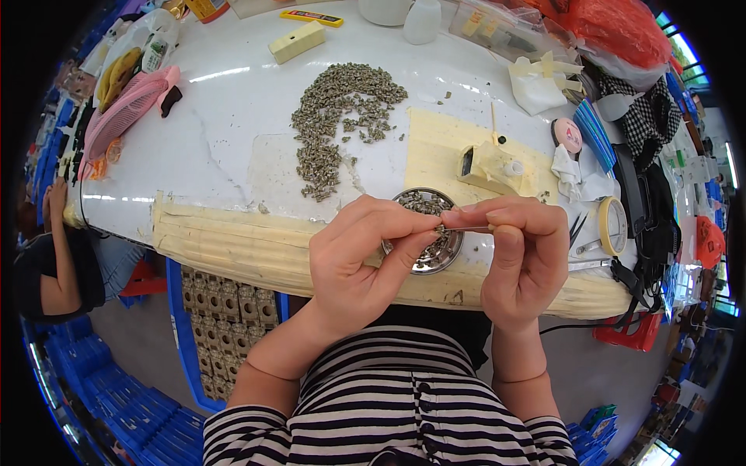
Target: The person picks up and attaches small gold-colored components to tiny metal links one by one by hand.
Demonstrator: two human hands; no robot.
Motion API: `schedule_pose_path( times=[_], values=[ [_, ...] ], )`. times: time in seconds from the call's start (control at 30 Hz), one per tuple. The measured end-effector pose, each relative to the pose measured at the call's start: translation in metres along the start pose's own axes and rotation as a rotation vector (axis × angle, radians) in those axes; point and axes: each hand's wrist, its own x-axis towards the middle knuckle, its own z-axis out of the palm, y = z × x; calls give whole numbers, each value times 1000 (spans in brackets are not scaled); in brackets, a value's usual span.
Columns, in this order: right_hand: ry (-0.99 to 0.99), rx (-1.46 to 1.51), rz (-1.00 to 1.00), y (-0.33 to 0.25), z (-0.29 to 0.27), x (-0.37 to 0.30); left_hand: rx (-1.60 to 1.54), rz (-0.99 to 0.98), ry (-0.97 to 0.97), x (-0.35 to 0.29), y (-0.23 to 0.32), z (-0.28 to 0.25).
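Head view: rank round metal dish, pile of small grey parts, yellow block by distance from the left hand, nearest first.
1. Round metal dish: just right of the left hand, partly behind its fingers.
2. Pile of small grey parts: mid-table, beyond the hand.
3. Yellow block: far table edge.

A pink hand fan (124, 109) lies at the upper left of the frame, near the white table's (233, 116) rim, with a yellow-and-black bundle just above it. A pale yellow block (297, 41) sits at the top centre, a white jar (422, 21) to its right. At the upper right an orange plastic bag (622, 27) bulges beside a black-and-white checked cloth (649, 116). A roll of tape (612, 225) rests at the right edge (tweezers just beside it). Lower left, a blue crate (225, 326) holds rows of small boxes.
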Motion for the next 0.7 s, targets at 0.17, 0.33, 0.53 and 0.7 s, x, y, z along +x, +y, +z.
schedule_pose_path(
  times=[0.17, 0.33, 0.53, 0.7],
  values=[
    [6, 3, 10, -1, 0, 1, -9, -6, -4, 1, 1, 0],
    [6, 13, 21, 0, -1, 0, -7, -6, -9, 1, 0, 0],
    [7, 24, 23, 1, -1, 0, -8, -6, -7, 1, 1, 0],
    [92, 52, 18, -1, -2, 2, 2, -13, -7, 1, 1, 0]
  ],
)
